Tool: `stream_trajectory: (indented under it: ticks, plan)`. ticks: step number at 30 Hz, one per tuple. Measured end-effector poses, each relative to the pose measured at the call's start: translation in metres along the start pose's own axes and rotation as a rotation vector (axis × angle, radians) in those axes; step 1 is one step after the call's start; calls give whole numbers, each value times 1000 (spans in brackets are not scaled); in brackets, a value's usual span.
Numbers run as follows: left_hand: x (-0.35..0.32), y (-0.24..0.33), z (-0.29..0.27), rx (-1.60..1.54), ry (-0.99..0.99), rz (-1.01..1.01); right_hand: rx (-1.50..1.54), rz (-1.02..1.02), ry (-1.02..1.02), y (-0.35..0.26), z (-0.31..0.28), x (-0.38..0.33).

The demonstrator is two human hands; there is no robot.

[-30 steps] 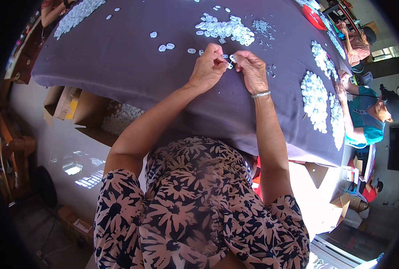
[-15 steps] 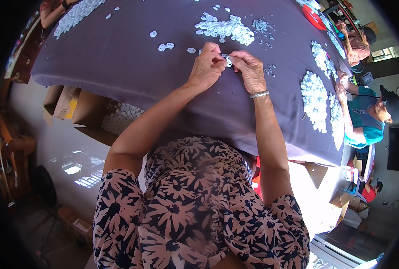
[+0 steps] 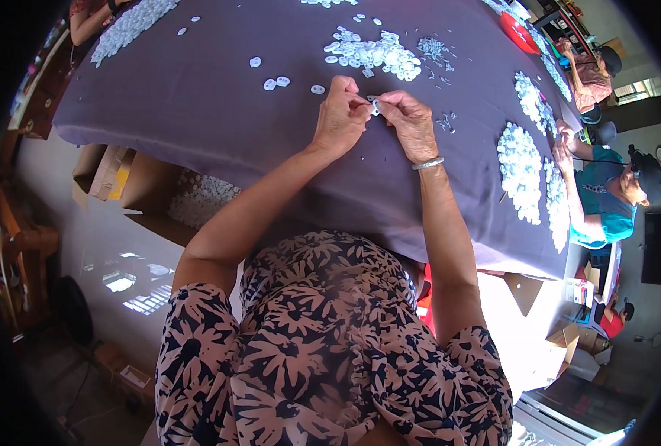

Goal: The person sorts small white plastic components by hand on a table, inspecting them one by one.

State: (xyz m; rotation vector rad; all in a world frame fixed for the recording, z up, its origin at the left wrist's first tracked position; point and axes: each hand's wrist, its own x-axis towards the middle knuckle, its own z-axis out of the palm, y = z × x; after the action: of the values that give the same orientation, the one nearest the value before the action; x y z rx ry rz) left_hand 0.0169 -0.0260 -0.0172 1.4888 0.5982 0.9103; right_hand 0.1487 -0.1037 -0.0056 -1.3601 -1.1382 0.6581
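Observation:
Over the cloth-covered table, my right hand (image 3: 409,126), with a bracelet at the wrist, pinches a small white oval plastic piece (image 3: 376,109) with holes. My left hand (image 3: 341,123) is closed in a pinch right beside it, its fingertips meeting the piece's edge. Whatever the left fingertips hold is too small to make out. Beyond both hands lies a pile of similar white oval pieces (image 3: 375,53), with a few loose ones (image 3: 318,89) to the left. Small grey pins or screws (image 3: 434,49) are heaped to its right, and more (image 3: 446,122) lie near my right hand.
The dark tablecloth (image 3: 197,97) hangs over the near edge. Below it at left stands an open cardboard box (image 3: 156,223) of white pieces. More white heaps (image 3: 521,175) and a red dish (image 3: 518,32) are at right, where a co-worker in teal (image 3: 605,193) sits.
Both hands have dipped slightly toward me, still close together around the white piece. The piece has turned a little between the fingers.

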Motion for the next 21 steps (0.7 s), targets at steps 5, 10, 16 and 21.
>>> stream_trajectory:
  ticks: [5,10,16,21]
  plan:
    - [3,1,-4,-87,-14,-101,93,-82,-86,3,2,0]
    - [4,12,-9,-249,-60,-180,163,-93,-98,7,3,0]
    - [10,12,-23,-260,-202,-277,106,-137,-17,4,9,-3]
    - [11,15,-28,-294,-274,-297,-35,-170,46,6,9,-3]
